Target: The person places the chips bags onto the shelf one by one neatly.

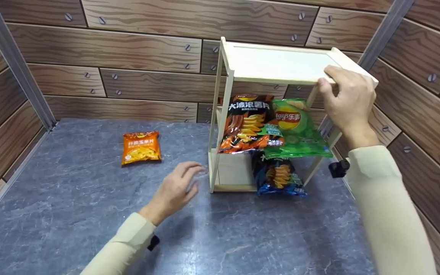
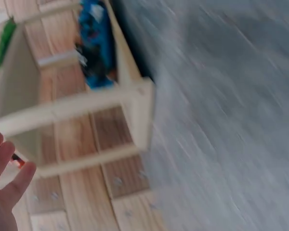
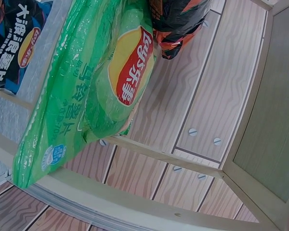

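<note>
A small wooden shelf rack [image 1: 281, 63] with a white top stands right of the middle. My right hand [image 1: 350, 95] grips the front right corner of its top board. Beside the rack's left front post, my left hand [image 1: 176, 187] hovers with loosely bent fingers and holds nothing. On the middle shelf lean a black-and-orange chip bag [image 1: 248, 124] and a green chip bag [image 1: 298, 128], which sticks out past the front. Below them a black-and-blue chip bag [image 1: 279, 173] sits at the bottom shelf's right side. The right wrist view shows the green bag [image 3: 120, 72] up close.
An orange corn chip bag [image 1: 141, 148] lies on the grey marbled table [image 1: 78, 198], left of the rack. Wood-patterned walls [image 1: 147, 84] enclose the back and sides, with metal posts [image 1: 21, 65] at the corners.
</note>
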The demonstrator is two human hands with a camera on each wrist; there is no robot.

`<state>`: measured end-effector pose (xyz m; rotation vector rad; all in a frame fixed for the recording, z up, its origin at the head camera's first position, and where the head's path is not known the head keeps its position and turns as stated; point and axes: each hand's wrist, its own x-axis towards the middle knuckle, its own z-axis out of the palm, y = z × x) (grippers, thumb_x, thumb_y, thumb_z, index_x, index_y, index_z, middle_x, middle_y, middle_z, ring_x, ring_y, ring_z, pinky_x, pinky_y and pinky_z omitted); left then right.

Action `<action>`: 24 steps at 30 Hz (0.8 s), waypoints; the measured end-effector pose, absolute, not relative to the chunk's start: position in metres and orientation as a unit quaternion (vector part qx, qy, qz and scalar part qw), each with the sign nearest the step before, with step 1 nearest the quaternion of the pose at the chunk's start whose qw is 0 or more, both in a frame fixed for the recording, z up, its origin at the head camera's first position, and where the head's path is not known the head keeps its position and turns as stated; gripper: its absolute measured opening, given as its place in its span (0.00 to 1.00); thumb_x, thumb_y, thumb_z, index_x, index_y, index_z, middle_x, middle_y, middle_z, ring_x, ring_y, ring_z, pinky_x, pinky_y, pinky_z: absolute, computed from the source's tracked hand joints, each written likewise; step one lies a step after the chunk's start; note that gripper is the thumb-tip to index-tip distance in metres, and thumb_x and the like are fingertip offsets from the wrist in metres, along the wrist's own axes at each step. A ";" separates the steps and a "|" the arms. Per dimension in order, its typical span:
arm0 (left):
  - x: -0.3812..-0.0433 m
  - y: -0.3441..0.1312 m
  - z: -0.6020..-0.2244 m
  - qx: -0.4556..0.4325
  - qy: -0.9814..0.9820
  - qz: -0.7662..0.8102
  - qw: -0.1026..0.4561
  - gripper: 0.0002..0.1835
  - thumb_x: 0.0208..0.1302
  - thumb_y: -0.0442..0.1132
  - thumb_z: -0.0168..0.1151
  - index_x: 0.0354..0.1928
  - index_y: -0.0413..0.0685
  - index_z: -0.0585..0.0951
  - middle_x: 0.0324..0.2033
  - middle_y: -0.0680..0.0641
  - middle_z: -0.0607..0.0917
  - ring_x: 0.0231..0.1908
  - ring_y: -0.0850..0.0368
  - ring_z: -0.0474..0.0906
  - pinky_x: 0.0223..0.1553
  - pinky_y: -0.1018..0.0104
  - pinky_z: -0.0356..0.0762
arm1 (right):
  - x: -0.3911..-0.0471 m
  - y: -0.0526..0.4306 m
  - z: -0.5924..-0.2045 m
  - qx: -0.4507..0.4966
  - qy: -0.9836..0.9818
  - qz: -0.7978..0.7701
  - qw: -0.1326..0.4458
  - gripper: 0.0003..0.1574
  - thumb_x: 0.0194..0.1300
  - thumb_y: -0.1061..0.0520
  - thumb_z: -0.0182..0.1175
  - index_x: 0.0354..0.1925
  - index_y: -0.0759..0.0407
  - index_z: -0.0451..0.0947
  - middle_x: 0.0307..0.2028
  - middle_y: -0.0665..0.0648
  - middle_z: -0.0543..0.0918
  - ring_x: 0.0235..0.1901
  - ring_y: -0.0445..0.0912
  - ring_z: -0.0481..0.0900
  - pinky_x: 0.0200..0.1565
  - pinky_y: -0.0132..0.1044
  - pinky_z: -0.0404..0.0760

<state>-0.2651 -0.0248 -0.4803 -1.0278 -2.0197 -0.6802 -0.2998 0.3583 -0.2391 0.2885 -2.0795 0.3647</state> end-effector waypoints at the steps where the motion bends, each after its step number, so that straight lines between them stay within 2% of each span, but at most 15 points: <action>1: -0.269 -0.030 -0.483 -0.391 -0.798 -0.259 0.378 0.22 0.53 0.28 0.68 0.53 0.39 0.79 0.51 0.41 0.82 0.52 0.50 0.80 0.58 0.64 0.79 | -0.300 0.359 -0.239 0.118 -0.854 0.150 0.484 0.32 0.64 0.38 0.49 0.51 0.56 0.85 0.53 0.55 0.87 0.55 0.58 0.82 0.58 0.56 0.69; 9: -0.297 -0.069 -0.506 -0.281 -0.868 -0.230 0.338 0.25 0.54 0.28 0.62 0.58 0.36 0.76 0.56 0.37 0.77 0.57 0.41 0.74 0.62 0.47 0.75 | -0.300 0.359 -0.240 0.118 -0.854 0.151 0.483 0.32 0.64 0.38 0.49 0.51 0.56 0.85 0.52 0.56 0.87 0.55 0.58 0.82 0.57 0.56 0.68; 13: -0.309 -0.084 -0.515 -0.235 -0.889 -0.221 0.326 0.26 0.54 0.28 0.61 0.58 0.35 0.75 0.56 0.35 0.77 0.58 0.37 0.73 0.59 0.43 0.75 | -0.300 0.359 -0.241 0.115 -0.853 0.150 0.487 0.32 0.63 0.38 0.50 0.50 0.56 0.85 0.51 0.56 0.87 0.54 0.58 0.82 0.57 0.56 0.68; 22: -0.332 -0.108 -0.526 -0.134 -0.932 -0.194 0.276 0.29 0.63 0.37 0.62 0.64 0.30 0.70 0.60 0.28 0.74 0.61 0.31 0.70 0.65 0.38 0.68 | -0.301 0.358 -0.240 0.119 -0.850 0.147 0.491 0.32 0.63 0.37 0.50 0.50 0.56 0.85 0.52 0.56 0.87 0.54 0.58 0.82 0.57 0.56 0.69; 24: -0.336 -0.110 -0.526 -0.111 -0.945 -0.185 0.244 0.31 0.66 0.39 0.61 0.66 0.29 0.67 0.64 0.29 0.71 0.64 0.31 0.67 0.66 0.36 0.65 | -0.301 0.359 -0.240 0.115 -0.850 0.148 0.493 0.32 0.63 0.37 0.50 0.50 0.55 0.86 0.52 0.55 0.87 0.54 0.58 0.82 0.57 0.56 0.69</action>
